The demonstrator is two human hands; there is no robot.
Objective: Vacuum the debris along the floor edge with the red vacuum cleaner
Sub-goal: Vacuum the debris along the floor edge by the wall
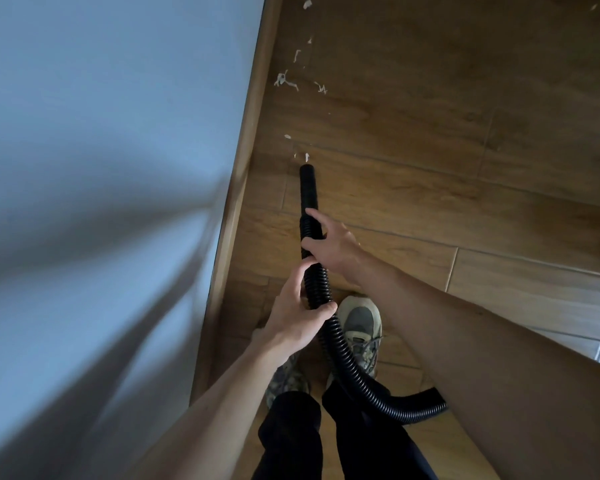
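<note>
Both hands, left hand (300,311) and right hand (329,242), grasp the black ribbed vacuum hose (314,271); its nozzle tip (306,169) sits beside the wooden skirting board (253,133), with most white paper scraps (284,80) beyond it probably still to be vacuumed

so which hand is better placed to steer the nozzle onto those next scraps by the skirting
Right. The right hand grips the hose nearest the nozzle, just short of the closest white scraps. The left hand holds further back, probably better for support.
</note>
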